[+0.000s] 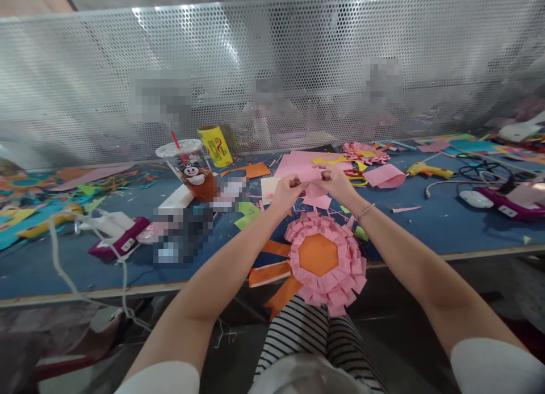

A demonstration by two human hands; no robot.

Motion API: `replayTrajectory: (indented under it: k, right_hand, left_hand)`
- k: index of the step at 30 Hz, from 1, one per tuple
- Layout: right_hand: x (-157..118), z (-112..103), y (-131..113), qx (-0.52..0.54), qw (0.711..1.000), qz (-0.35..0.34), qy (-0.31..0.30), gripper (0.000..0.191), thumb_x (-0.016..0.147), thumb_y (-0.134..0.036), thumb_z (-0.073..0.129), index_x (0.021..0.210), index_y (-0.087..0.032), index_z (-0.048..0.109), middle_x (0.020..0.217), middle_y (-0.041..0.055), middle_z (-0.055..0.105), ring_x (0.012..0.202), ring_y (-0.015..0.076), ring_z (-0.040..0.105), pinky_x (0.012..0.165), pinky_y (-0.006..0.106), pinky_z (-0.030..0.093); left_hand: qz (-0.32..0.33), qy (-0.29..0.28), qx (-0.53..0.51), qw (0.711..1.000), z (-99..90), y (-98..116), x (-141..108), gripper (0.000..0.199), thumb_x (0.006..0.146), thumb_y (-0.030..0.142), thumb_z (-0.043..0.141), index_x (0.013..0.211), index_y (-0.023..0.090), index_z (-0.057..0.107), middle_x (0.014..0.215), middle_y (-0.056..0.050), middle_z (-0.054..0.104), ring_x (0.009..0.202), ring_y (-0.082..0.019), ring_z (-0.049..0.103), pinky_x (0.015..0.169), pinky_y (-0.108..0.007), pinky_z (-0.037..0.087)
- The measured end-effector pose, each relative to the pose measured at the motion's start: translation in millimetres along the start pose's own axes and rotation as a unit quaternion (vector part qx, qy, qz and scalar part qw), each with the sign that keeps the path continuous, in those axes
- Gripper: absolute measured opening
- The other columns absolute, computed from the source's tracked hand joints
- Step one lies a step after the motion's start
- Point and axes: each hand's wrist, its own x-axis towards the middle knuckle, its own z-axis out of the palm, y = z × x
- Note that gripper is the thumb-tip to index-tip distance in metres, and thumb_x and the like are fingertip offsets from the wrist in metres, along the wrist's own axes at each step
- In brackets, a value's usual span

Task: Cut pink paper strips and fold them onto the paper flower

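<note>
My left hand (290,191) and my right hand (334,181) are close together over the blue table, each pinching a piece of pink paper (314,188) stretched between them. Below my hands, near the table's front edge, is a paper rosette (318,255) with layered pink petals and an orange hexagon in its centre. Orange paper strips (272,275) stick out from its left side. A large pink sheet (293,164) lies just behind my hands. Scissors with yellow and red handles (356,177) rest beside my right hand, partly hidden by it.
On the left stand a lidded drink cup (193,170) and a yellow can (215,146). Yellow glue guns (430,170) and purple power strips (506,204) with trailing cords lie at both sides. A perforated metal screen (306,59) closes the back. Paper scraps are scattered about.
</note>
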Motion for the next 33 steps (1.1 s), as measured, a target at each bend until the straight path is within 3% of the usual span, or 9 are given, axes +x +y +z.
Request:
replayTrajectory:
  k: [4,9,14,20,33]
  right_hand:
    - [0,2,-1,-0.013,0.999,-0.023,0.032,0.021,0.065,-0.028,0.061,0.083,-0.016,0.058,0.076,0.0026,0.061,0.073,0.0158,0.058,0.074,0.032,0.047]
    - [-5,4,-3,-0.122,0.989,-0.077,0.028,0.012,0.070,-0.027,0.056,0.078,-0.018,0.059,0.072,0.0020,0.059,0.067,0.0153,0.055,0.067,0.031,0.047]
    - [-9,3,-8,-0.235,0.958,-0.163,0.039,0.018,0.075,-0.024,0.053,0.088,-0.020,0.064,0.082,0.0058,0.062,0.076,0.0185,0.056,0.072,0.034,0.047]
    - [-14,4,-10,-0.292,0.923,-0.251,-0.006,0.029,0.083,-0.022,0.044,0.105,-0.024,0.063,0.091,0.0070,0.060,0.091,0.0203,0.054,0.085,0.037,0.045]
    - [-18,5,-10,-0.358,0.881,-0.302,-0.073,0.037,0.085,-0.015,0.041,0.116,-0.027,0.058,0.101,0.0076,0.057,0.095,0.0183,0.053,0.086,0.035,0.046]
  left_hand:
    - [-0.007,0.022,-0.016,1.000,-0.5,-3,1,0.029,0.059,0.033,0.070,0.055,0.016,0.047,0.051,0.006,0.044,0.050,-0.007,0.047,0.054,-0.021,0.045]
    - [-0.016,0.028,-0.059,0.998,-1.5,-2,1,0.030,0.063,0.037,0.067,0.055,0.016,0.046,0.052,0.005,0.043,0.050,-0.007,0.048,0.052,-0.021,0.044]
    - [-0.023,0.028,-0.082,0.996,-1.1,-1,0,0.033,0.061,0.039,0.068,0.054,0.015,0.046,0.052,0.004,0.045,0.051,-0.007,0.050,0.055,-0.022,0.046]
    - [-0.057,0.031,-0.148,0.987,0.8,4,-1,0.028,0.058,0.038,0.069,0.058,0.015,0.053,0.057,0.000,0.057,0.053,-0.011,0.056,0.055,-0.024,0.047]
    - [-0.051,0.030,-0.172,0.983,-6.7,6,2,0.014,0.059,0.027,0.065,0.063,0.016,0.058,0.055,0.002,0.056,0.049,-0.009,0.053,0.050,-0.021,0.043]
